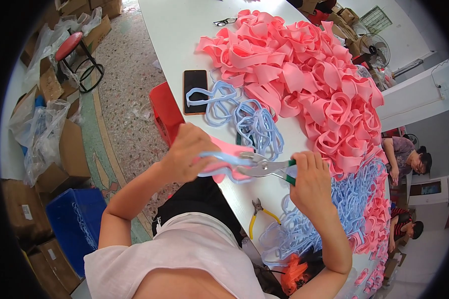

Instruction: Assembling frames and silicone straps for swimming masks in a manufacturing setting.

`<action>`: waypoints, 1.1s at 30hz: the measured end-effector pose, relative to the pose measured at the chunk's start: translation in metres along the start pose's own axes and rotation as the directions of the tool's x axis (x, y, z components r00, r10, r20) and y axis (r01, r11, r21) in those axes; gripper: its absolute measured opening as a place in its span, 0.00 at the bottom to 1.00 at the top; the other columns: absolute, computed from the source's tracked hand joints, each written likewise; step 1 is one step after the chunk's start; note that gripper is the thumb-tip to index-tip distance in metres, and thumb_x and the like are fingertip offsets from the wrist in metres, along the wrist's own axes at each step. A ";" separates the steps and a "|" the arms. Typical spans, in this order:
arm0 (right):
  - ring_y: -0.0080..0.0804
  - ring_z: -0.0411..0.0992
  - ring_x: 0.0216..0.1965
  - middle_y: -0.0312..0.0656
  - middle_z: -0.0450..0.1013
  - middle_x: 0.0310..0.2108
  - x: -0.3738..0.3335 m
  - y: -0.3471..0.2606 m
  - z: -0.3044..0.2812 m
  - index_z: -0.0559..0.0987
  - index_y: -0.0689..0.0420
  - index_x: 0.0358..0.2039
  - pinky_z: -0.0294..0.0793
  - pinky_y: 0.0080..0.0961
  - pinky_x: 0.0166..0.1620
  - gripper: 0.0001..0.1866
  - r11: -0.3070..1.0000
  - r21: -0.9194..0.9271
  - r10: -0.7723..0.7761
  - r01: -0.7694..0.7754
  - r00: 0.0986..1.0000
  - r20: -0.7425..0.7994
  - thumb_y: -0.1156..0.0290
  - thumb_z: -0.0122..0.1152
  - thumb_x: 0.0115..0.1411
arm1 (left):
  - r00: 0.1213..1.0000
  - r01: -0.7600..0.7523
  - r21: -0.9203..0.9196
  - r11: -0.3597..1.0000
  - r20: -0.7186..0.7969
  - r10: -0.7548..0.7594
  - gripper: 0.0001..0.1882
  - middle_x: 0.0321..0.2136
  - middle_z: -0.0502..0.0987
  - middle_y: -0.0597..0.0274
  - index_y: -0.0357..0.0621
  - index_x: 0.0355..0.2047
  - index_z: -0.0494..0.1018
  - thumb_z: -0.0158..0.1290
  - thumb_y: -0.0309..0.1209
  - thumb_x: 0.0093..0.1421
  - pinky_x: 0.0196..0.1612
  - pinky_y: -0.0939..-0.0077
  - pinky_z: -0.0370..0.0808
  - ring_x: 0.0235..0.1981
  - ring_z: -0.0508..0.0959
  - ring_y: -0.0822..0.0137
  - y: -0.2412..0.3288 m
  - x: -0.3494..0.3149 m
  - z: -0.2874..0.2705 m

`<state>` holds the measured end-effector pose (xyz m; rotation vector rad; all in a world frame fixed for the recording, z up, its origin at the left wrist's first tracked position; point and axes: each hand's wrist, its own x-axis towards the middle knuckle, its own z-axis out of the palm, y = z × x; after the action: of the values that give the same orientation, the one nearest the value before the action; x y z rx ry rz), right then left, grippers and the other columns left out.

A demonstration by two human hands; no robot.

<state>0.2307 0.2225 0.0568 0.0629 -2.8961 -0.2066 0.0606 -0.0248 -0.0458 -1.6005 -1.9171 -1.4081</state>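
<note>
My left hand (pixel 185 153) is closed on a light blue plastic band (pixel 212 157) and a pink strip (pixel 229 148), held over the table's near edge. My right hand (pixel 310 180) grips pliers with green handles (pixel 262 167). The jaws meet the blue band and the pink strip; whether they are fully closed on them is hard to make out. Just beyond lie loose light blue loops (pixel 259 127) and a dark phone (pixel 196 82). Near my right forearm, yellow-handled cutters (pixel 253 222) rest on the white table (pixel 167 30).
A large heap of pink strips (pixel 304 74) covers the far right, with tangled blue bands (pixel 329 209) nearer. Eyeglasses (pixel 225 22) lie at the back. A red stool (pixel 163 107) stands against the table. On the left are a blue bin (pixel 72 214) and cardboard boxes (pixel 65 159). Two people sit at right.
</note>
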 end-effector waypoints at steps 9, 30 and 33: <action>0.40 0.74 0.38 0.46 0.72 0.35 -0.075 -0.022 0.100 0.72 0.61 0.37 0.77 0.38 0.29 0.24 0.954 0.074 0.220 -0.289 0.849 0.480 0.55 0.68 0.51 | 0.898 0.410 -0.178 0.895 -0.093 -0.430 0.08 0.29 0.70 0.62 0.39 0.34 0.77 0.55 0.31 0.60 0.40 0.73 0.65 0.35 0.67 0.64 -0.005 -0.013 -0.007; 0.37 0.72 0.29 0.44 0.71 0.33 0.011 -0.049 0.049 0.79 0.61 0.42 0.73 0.28 0.31 0.13 0.696 0.718 0.134 0.026 0.977 -0.165 0.79 0.62 0.55 | 0.990 0.068 0.131 0.989 0.113 -0.083 0.14 0.33 0.73 0.61 0.43 0.38 0.75 0.61 0.27 0.49 0.41 0.69 0.67 0.37 0.73 0.62 0.045 0.024 0.031; 0.37 0.71 0.26 0.44 0.71 0.33 0.012 -0.048 0.053 0.79 0.60 0.41 0.71 0.28 0.28 0.13 0.670 0.743 0.157 0.015 0.974 -0.161 0.80 0.62 0.54 | 0.994 0.078 0.056 0.995 0.068 -0.082 0.14 0.31 0.73 0.58 0.40 0.39 0.75 0.59 0.25 0.51 0.36 0.67 0.69 0.32 0.73 0.58 0.040 0.022 0.040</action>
<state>0.2073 0.1813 0.0020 0.1008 -2.5496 0.9565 0.1019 0.0173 -0.0298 -1.5849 -2.0620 -1.3358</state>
